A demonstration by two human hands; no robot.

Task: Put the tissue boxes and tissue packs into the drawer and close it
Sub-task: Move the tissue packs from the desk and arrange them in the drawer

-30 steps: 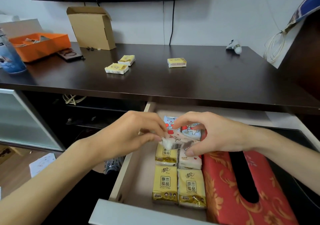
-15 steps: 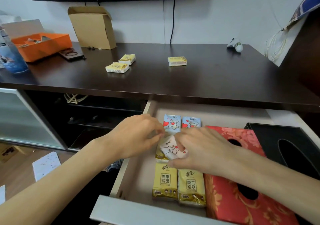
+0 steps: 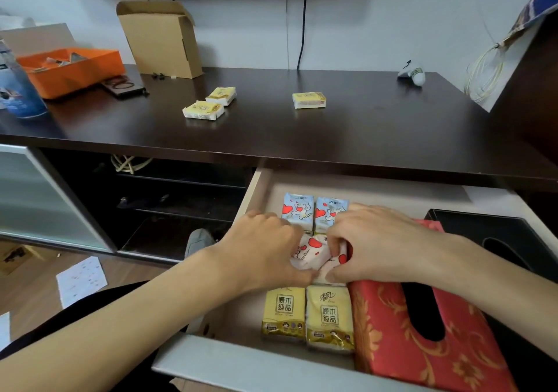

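seat the heart-print packs flat in the middle row before reaching for more

both hands are down in the open pale wooden drawer (image 3: 256, 186). the left hand (image 3: 265, 253) and the right hand (image 3: 371, 240) are each closed on the pink-and-white heart-print tissue packs (image 3: 314, 254), pinching them from either side in the gap between two rows. behind that gap lie two blue-and-white heart-print tissue packs (image 3: 314, 212); in front lie two yellow plastic-wrapped tissue packs (image 3: 308, 313). just right of them sits the red fabric tissue box with gold pattern (image 3: 401, 331), and beyond it the black tissue box (image 3: 483, 228).

to do this step well, i judge the packs should be pressed down level with their neighbours, edges squared against the red box and the yellow row, so nothing stands proud of the drawer rim. soft wrappers crumple and spring up, so flatten with the fingers before letting go.

three small yellow tissue packs (image 3: 203, 109) are on the dark brown surface (image 3: 362, 132), well apart from the drawer, so the task looks roughly two thirds done. room is left along the drawer's left side for them. the drawer is not yet closed.
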